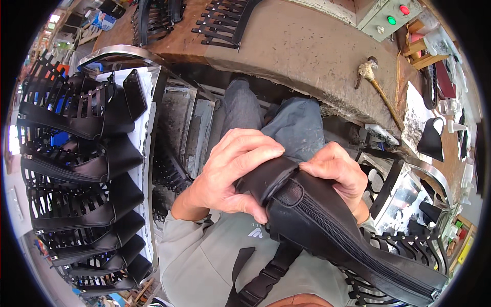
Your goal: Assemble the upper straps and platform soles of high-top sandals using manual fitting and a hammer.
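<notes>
A black leather strappy shoe upper (pixel 332 225) with a long zipper lies across my lap and chest, its heel end toward the middle and its zipped shaft running to the lower right. My left hand (pixel 230 171) wraps round the black covered heel piece (pixel 263 179), thumb below and fingers over the top. On the other side my right hand (pixel 337 171) pinches the leather edge near the top of the heel, its fingers curled in. The zipper (pixel 332 225) looks closed. Studded straps hang under the upper, partly hidden.
At the left, a rack (pixel 153 117) bears several similar black strappy shoes (pixel 76 169). Ahead is a worn workbench (pixel 302 46) with strap pieces (pixel 227 23) and a hammer (pixel 378 89). A control box (pixel 391 20) with red and green buttons stands at the far right.
</notes>
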Available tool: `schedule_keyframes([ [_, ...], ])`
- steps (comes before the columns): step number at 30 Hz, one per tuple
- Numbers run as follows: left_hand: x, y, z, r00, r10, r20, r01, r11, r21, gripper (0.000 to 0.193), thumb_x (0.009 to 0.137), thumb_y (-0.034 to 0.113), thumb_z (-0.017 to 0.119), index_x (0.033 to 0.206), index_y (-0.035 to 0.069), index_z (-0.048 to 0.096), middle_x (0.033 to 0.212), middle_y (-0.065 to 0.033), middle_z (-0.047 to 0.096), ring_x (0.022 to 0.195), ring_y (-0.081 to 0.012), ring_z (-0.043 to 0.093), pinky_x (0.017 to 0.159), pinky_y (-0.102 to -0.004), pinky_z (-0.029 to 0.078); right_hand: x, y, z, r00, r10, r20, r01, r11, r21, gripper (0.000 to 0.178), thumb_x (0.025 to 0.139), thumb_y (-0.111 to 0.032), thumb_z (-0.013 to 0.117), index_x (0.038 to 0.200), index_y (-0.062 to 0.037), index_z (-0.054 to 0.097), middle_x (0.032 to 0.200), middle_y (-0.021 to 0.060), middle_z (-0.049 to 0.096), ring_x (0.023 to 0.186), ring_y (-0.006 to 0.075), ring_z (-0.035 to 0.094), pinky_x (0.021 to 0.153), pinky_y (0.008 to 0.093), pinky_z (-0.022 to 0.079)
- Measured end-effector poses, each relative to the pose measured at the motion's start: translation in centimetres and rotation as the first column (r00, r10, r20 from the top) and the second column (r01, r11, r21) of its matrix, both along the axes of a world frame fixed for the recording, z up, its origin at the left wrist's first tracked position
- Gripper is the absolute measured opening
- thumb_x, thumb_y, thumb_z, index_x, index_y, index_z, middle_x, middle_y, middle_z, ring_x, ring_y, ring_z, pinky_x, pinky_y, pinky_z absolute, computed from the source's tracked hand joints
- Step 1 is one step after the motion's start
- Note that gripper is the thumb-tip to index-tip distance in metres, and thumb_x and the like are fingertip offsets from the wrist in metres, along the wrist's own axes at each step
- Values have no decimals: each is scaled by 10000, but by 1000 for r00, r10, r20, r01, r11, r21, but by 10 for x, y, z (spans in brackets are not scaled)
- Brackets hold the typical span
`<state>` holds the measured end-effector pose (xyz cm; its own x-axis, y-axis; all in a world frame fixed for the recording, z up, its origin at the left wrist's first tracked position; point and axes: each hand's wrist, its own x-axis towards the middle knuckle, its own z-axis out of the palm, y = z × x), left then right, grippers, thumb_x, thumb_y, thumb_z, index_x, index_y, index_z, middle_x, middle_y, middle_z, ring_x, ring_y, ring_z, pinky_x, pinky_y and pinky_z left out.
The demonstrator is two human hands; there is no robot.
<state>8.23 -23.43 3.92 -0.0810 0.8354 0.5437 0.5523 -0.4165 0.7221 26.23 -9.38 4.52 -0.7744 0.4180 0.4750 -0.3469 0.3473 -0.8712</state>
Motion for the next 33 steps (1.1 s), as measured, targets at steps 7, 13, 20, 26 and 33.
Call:
schedule_keyframes([
  [7,7,-4,7,999,6,-34,-6,1000,-4,892,602,641,674,1182,-29,571,1088,-137,594,957,-310,563,835,-411,444,4,0,8,1000,11,1,-11,994,107,316,684,26,766,990,38,686,822,98,646,714,166,608,615,257,496],
  [13,11,-3,11,998,-15,-68,15,1000,-4,885,616,642,667,1192,-23,570,1103,-141,582,944,-306,560,826,-407,436,10,0,11,1000,7,9,-8,995,97,330,669,15,780,986,36,688,819,97,643,706,168,605,610,260,494],
  [20,9,-2,13,991,-29,-132,29,1000,-6,890,672,678,625,1188,-44,554,1090,-175,585,937,-325,562,817,-423,438,9,-1,4,1000,7,-5,-7,998,57,321,672,-47,795,964,36,691,805,97,643,681,176,593,593,264,476],
  [26,15,5,14,984,21,-179,-15,999,35,956,660,734,616,1161,-77,542,1057,-202,594,907,-343,576,799,-421,446,13,1,-1,998,-57,18,56,998,29,342,680,-105,806,963,39,680,795,113,630,681,175,583,569,258,459],
  [33,27,8,19,982,128,-139,-114,988,101,831,662,666,668,1059,-59,581,938,-170,600,790,-330,581,727,-416,460,16,0,3,998,-50,25,49,997,52,326,689,-113,805,944,41,674,783,111,630,664,181,588,575,266,464],
])
